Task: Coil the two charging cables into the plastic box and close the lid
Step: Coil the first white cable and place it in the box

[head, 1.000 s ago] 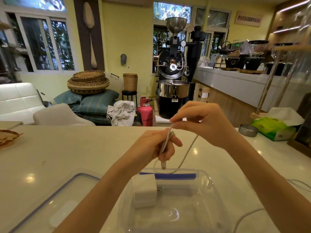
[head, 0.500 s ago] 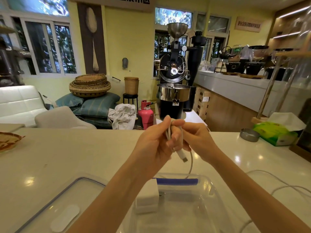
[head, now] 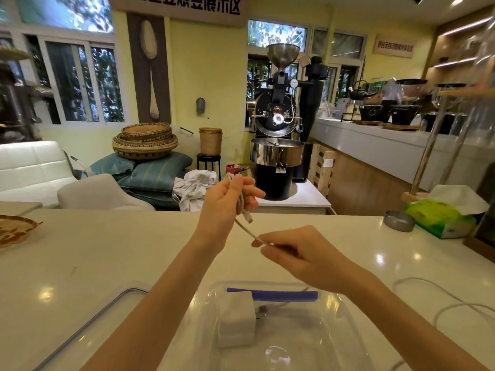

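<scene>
Left hand [head: 227, 202]: it is held up above the desk, past the far side of the box. Its fingers [head: 251, 194] curl round a few loops of the white cable [head: 242, 210], so the loops stay together and do not fall open.
Cable end: the small plug [head: 249, 218] hangs loose just under the left hand.
Right hand [head: 302, 255]: it is lower and to the right. Its fingers pinch the same cable where it runs down from the left hand. I think it pulls the cable straight so the next loop goes on neat.
Rest of the cable: white cable [head: 439, 303] lies in big curves on the desk at the right, not wound up. I cannot tell if this is the same cable or the second one.
Plastic box [head: 348, 317]: it sits open on the near part of the desk, right under the arms, so the coil can drop in easily.
In the box: a white charger block [head: 235, 317] with a short lead at its right side, beside the blue clip [head: 272, 294] on the far wall.
Lid [head: 88, 328]: it lies flat on the desk just left of the box, ready to go on last.
How far: the job looks early. No coil is in the box yet.
</scene>
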`<state>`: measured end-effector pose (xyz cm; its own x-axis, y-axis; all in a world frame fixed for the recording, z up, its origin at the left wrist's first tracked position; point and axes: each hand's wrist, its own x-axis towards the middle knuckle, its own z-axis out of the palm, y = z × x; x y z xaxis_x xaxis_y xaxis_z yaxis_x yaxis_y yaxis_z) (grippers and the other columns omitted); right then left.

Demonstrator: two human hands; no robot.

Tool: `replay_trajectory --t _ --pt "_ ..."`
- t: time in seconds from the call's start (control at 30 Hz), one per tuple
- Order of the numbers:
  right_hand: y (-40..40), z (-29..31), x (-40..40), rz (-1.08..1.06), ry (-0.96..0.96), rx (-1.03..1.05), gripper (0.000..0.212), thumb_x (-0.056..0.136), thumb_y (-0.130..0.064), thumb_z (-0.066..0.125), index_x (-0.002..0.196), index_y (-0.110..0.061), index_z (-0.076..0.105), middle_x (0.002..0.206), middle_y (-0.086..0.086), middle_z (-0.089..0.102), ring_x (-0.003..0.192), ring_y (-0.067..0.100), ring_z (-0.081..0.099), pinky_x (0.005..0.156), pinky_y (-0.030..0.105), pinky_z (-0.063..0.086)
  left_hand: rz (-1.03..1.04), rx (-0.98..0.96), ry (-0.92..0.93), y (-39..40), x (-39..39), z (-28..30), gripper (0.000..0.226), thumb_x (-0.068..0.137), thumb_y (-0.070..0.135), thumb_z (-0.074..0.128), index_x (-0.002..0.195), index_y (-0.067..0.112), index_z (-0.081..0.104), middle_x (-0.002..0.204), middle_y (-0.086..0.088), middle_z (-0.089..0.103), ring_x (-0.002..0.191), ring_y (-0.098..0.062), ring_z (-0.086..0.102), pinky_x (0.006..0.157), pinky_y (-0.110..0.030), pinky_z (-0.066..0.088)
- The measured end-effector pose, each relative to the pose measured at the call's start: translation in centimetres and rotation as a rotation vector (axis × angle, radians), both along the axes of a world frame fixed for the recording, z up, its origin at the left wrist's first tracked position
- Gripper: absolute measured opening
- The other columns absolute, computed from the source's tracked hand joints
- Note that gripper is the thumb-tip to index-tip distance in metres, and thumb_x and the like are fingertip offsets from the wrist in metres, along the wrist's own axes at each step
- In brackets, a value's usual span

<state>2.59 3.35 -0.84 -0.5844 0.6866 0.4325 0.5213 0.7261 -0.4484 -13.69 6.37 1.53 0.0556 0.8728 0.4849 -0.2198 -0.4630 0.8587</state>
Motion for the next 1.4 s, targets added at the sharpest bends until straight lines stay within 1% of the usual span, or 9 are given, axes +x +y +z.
replay_trajectory --t 0.1,0.27,0.5,0.63,0.77,0.87,1.03,1.23,1.4 --pt "-0.1 1.8 0.6 -0.02 0.007 0.187 0.016 0.088 -0.024 0.056 0.095 -0.019 0.069 0.07 0.0 0.069 0.063 0.011 0.057 0.056 0.025 0.048 0.036 0.0 0.215 -0.3 0.1 -0.6 0.03 0.097 0.018 0.035 0.085 0.006 0.06 0.057 0.005 0.068 0.048 -0.004 0.057 0.051 -0.015 0.048" --pt "0.7 4.4 1.3 -0.011 0.091 0.315 0.012 0.077 -0.018 0.068 0.088 -0.014 0.071 0.069 -0.006 0.066 0.062 0.007 0.058 0.057 0.018 0.048 -0.067 0.005 0.475 -1.3 1.1 -1.4 0.039 0.097 0.027 0.033 0.074 0.014 0.062 0.056 0.004 0.065 0.046 -0.007 0.055 0.05 -0.015 0.045" --pt "1.6 5.4 1.6 0.127 0.415 0.012 0.025 0.071 -0.017 0.064 0.094 -0.007 0.067 0.074 0.006 0.065 0.067 0.009 0.063 0.065 0.015 0.051 -0.513 -0.205 0.038 -2.9 1.9 -1.0 0.048 0.09 0.038 0.028 0.073 0.007 0.061 0.039 0.003 0.051 0.036 -0.007 0.043 0.042 -0.017 0.039" --pt "2.0 5.1 1.9 0.143 0.473 -0.179 0.024 0.078 -0.019 0.057 0.097 -0.01 0.068 0.057 -0.006 0.063 0.045 0.005 0.049 0.042 0.012 0.039 -0.737 -0.266 -0.178 -3.6 1.9 -0.1 0.042 0.089 0.033 0.03 0.072 0.008 0.059 0.039 0.005 0.049 0.034 -0.005 0.04 0.039 -0.016 0.037" --pt "2.2 4.0 1.9 0.116 0.443 -0.317 0.02 0.079 -0.031 0.054 0.09 -0.027 0.07 0.051 -0.007 0.059 0.037 0.004 0.041 0.034 0.014 0.032 -0.897 -0.289 -0.443 -3.7 1.4 0.6 0.039 0.09 0.033 0.034 0.074 0.006 0.057 0.043 0.003 0.052 0.037 -0.005 0.044 0.041 -0.016 0.039" --pt "1.6 2.9 1.2 0.095 0.358 -0.414 0.02 0.083 -0.033 0.051 0.08 -0.041 0.069 0.051 -0.008 0.059 0.035 0.005 0.04 0.033 0.015 0.032 -0.835 -0.273 -0.579 -3.4 1.3 1.0 0.032 0.087 0.027 0.04 0.077 0.004 0.06 0.048 0.002 0.054 0.041 -0.007 0.046 0.044 -0.017 0.044" --pt "0.6 2.0 0.2 0.056 0.212 -0.531 0.039 0.093 -0.025 0.046 0.061 -0.037 0.064 0.048 -0.008 0.059 0.032 0.005 0.037 0.033 0.017 0.033 -0.571 -0.251 -0.589 -1.8 1.8 0.1 0.025 0.087 0.027 0.042 0.088 0.006 0.055 0.056 0.003 0.056 0.045 -0.006 0.048 0.048 -0.018 0.047" --pt "-0.6 1.5 0.3 0.061 0.057 -0.608 0.026 0.093 -0.018 0.047 0.115 -0.031 0.054 0.057 -0.009 0.061 0.035 0.007 0.041 0.038 0.019 0.041 -0.187 -0.059 -0.206 -0.6 1.1 -1.2 0.027 0.097 0.023 0.033 0.092 0.012 0.057 0.061 0.006 0.066 0.052 -0.004 0.055 0.058 -0.017 0.051" --pt "-1.7 3.0 0.7 0.084 -0.146 -0.552 0.029 0.091 -0.017 0.051 0.12 -0.019 0.056 0.055 -0.01 0.057 0.043 0.005 0.047 0.048 0.014 0.043 0.047 0.081 0.2 -0.7 0.9 -1.9 0.022 0.096 0.019 0.036 0.088 0.013 0.056 0.066 0.004 0.066 0.055 -0.004 0.055 0.055 -0.018 0.049"
